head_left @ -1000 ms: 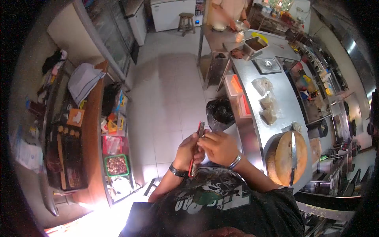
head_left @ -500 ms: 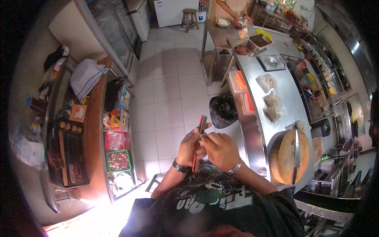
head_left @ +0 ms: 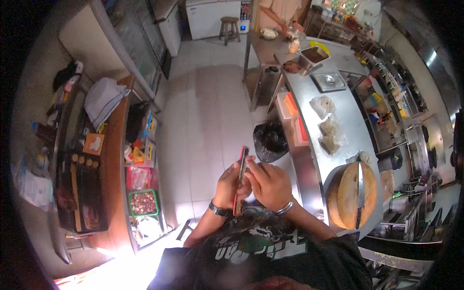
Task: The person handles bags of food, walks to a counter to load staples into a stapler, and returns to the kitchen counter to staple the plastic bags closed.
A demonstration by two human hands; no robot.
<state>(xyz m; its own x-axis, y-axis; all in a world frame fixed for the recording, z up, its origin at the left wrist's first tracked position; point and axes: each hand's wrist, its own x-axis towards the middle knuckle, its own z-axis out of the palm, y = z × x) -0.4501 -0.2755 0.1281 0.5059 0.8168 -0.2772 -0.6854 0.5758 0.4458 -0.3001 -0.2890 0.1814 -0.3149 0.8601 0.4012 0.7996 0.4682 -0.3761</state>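
In front of my dark printed shirt, my left hand is wrapped round a slim, flat object with red edges, tilted nearly upright. It looks like a phone seen edge-on. My right hand is beside its upper right side, fingers bent and close together near the object's face; whether they press on it cannot be made out. To the right, a knife lies across a round wooden chopping block on the steel counter.
Plastic bags of food, a steel lid and a tray stand along the counter. A black bin bag is beside it. Another person works at the far end. Left is a wooden shelf with a green basket.
My right fingers have shifted slightly at the object's upper part. The other person's hands have moved over a bowl. The whole view has tilted a little and back.
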